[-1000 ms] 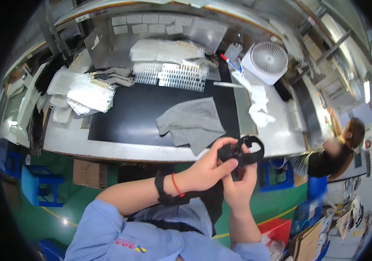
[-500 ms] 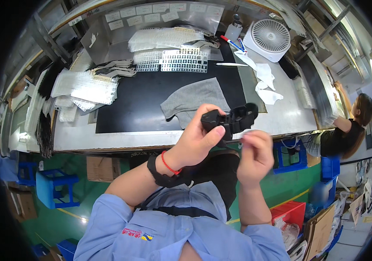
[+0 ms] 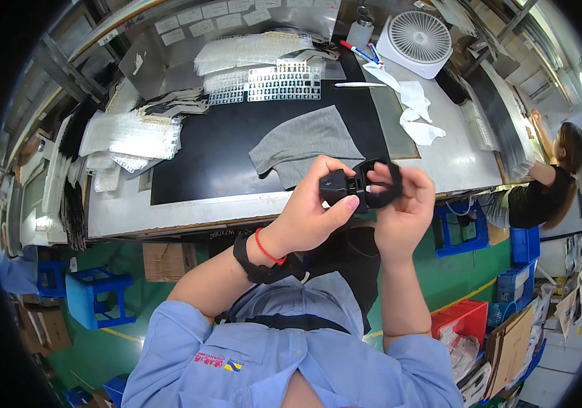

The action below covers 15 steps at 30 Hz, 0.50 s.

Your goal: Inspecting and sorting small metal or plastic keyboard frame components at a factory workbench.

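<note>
- Head view: my left hand (image 3: 310,209) is closed around a black device (image 3: 335,188), held up by the near edge of the surface (image 3: 175,217);
- my right hand (image 3: 406,212), fingers loosely curled, is at the device's black strap (image 3: 387,197); I cannot tell whether it grips it;
- just beyond lies a grey cloth (image 3: 311,139); far right, a white fan (image 3: 419,39).
</note>
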{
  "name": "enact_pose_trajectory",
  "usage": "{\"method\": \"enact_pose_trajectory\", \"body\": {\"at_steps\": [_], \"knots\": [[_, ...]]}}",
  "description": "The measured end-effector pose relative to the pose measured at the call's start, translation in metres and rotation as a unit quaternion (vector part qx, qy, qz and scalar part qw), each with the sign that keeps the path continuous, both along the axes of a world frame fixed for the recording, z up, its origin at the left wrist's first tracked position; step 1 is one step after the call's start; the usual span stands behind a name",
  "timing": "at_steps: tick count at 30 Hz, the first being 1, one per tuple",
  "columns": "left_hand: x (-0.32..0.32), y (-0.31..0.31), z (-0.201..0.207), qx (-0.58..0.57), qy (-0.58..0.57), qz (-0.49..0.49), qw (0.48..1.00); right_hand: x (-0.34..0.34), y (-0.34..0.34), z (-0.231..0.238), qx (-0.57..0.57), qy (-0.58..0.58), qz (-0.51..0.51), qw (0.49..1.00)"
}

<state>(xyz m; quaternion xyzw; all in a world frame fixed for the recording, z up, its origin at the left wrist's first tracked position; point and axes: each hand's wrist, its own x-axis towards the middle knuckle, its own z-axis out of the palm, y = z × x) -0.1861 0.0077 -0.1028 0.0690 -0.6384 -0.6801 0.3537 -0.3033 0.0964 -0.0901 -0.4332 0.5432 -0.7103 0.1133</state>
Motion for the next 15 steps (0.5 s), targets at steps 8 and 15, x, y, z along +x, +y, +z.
{"method": "enact_pose_trajectory", "body": {"at_steps": [8, 15], "knots": [[-0.003, 0.013, -0.006, 0.129, 0.039, -0.029, 0.990, -0.004, -0.015, -0.033, -0.167, 0.131, 0.040, 0.976], [-0.008, 0.020, -0.007, 0.198, 0.077, -0.002, 0.977, -0.031, -0.012, -0.043, -0.059, 0.348, -0.052, 0.934]]}}
